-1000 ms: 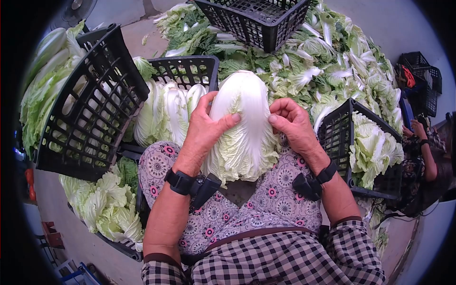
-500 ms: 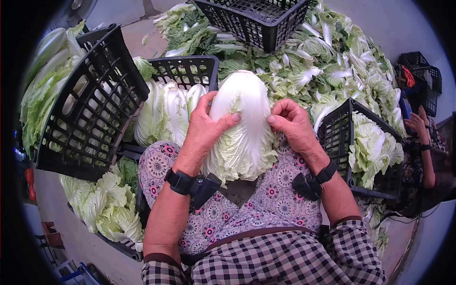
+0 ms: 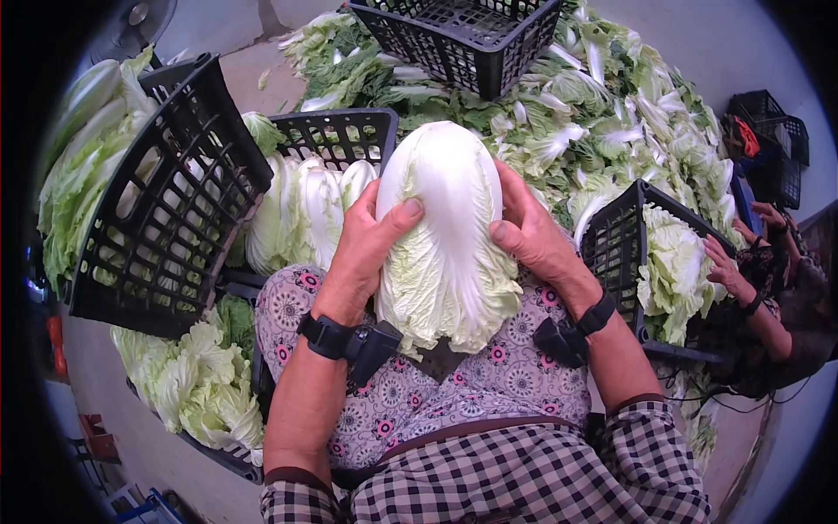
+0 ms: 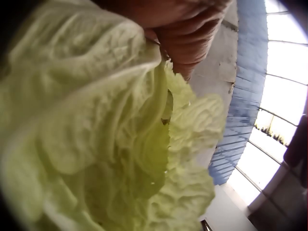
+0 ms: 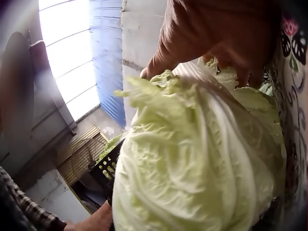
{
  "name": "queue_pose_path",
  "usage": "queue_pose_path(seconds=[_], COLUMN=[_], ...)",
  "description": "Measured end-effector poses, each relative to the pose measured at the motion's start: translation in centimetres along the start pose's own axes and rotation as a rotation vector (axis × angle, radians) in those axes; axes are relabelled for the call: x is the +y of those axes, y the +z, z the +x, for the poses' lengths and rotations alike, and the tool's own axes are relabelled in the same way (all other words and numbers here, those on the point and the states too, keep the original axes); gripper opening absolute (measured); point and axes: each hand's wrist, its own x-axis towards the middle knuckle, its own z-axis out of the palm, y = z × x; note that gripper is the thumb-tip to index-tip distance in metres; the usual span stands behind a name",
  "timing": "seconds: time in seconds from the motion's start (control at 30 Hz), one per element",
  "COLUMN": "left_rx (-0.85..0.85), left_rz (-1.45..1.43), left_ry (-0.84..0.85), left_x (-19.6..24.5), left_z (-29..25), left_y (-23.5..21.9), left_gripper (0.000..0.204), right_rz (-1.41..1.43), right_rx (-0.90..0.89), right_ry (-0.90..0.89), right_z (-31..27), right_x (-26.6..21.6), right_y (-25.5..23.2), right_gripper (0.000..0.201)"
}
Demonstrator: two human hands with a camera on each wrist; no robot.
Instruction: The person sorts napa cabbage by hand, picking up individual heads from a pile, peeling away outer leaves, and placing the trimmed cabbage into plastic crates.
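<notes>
Left hand [image 3: 362, 244] and right hand [image 3: 539, 240] are curved round the sides of one cabbage [image 3: 447, 231], with the thumbs laid on its near face and most of the fingers hidden behind it. By both hands the cabbage is gripped, and the palms are kept apart by its width. It is held above the lap, with its pale base pointed away from the body and its leafy end toward it.

Most room is taken up by a heap of leaves [image 3: 611, 131], spread beyond the hands. A black crate [image 3: 236, 122] is seen tilted at the left, with pale cabbages glimpsed through its slots. Another crate [image 3: 489, 74] is seen against the heap, at the top. In a third crate [image 3: 336, 114], beside the left hand, cabbages [image 3: 319, 210] are packed side by side; in a fourth crate [image 3: 611, 249], at the right, leaves [image 3: 676, 271] are held. The lap is covered by flowered trousers [image 3: 301, 327]. At the far right, a second person [image 3: 766, 327] is partly seen. Each wrist is ringed by a black strap [image 3: 325, 337].
</notes>
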Motion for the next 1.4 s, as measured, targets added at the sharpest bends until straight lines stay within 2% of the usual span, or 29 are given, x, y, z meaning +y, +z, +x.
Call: queue_pose_path(seconds=[0.07,0.2,0.3,0.4,0.5,0.57,0.6,0.63,0.73,0.77,0.9,1.0,1.07,1.13,1.17,1.23,1.33,1.4], left_rx=[-0.026,0.000,0.030,0.031,0.021,-0.048,-0.101,-0.107,-0.146,-0.159,-0.163,-0.166,-0.157,-0.193,-0.210,-0.200,-0.206,-0.227], left_rz=[-0.003,0.002,-0.021,-0.047,-0.121,-0.179,-0.156,-0.078,0.134,0.201,0.320,0.263,0.335,0.381,0.303,0.324,0.345,0.377], left_ry=[0.019,0.027,0.023,0.016,0.007,-0.017,-0.023,0.000,0.006,0.001,-0.032,0.067,-0.001,-0.086,-0.070,-0.101,-0.108,-0.109], left_x=[0.0,-0.6,-0.7,-0.8,-0.4,0.0,0.2,0.5,1.2,1.1,0.5,0.4,1.0,1.1,0.4,0.4,0.4,0.3], left_z=[-0.2,0.0,-0.1,0.0,-0.2,-0.3,-0.4,-0.6,-1.1,-1.2,-1.1,-0.5,-0.6,-0.5,-0.3,-0.4,-0.4,-0.2], left_y=[0.2,0.2,0.5,0.4,-0.2,-0.3,-0.1,0.0,0.3,0.3,-0.1,1.3,1.5,0.5,-0.1,-0.2,-0.4,-0.6], left_gripper=[0.071,0.071,0.071,0.070,0.069,0.073,0.084,0.089,0.101,0.104,0.110,0.109,0.102,0.098,0.090,0.085,0.075,0.074], right_rz=[0.032,0.106,0.063,0.133,0.348,0.216,0.147,0.176,0.227,0.211,0.180,0.457,0.492,0.552,0.614,0.680,0.667,0.701], right_rx=[-0.210,-0.272,-0.292,-0.299,-0.316,-0.375,-0.399,-0.334,-0.233,-0.170,-0.058,0.032,0.129,0.238,0.268,0.328,0.498,0.521], right_ry=[0.132,0.110,0.112,0.147,0.126,0.136,0.143,0.101,0.107,0.081,0.030,0.018,-0.080,-0.095,-0.095,-0.115,-0.155,-0.200], right_z=[0.0,-0.4,-0.5,-0.5,-0.3,0.1,0.2,0.1,-0.8,-1.1,-1.6,-2.1,-2.7,-3.5,-4.1,-5.2,-7.5,-8.8], right_x=[-1.8,-2.1,-2.3,-2.5,-2.7,-2.5,-2.3,-1.7,-1.7,-1.8,-1.8,-2.9,-3.5,-4.0,-4.3,-4.3,-4.1,-3.9], right_y=[0.0,0.2,0.1,0.1,0.9,1.1,1.1,1.2,0.7,0.7,0.1,-0.8,-2.0,-3.8,-4.7,-7.5,-12.1,-15.2], right_gripper=[0.125,0.129,0.133,0.132,0.125,0.118,0.115,0.097,0.084,0.073,0.061,0.061,0.054,0.051,0.050,0.055,0.045,0.042])
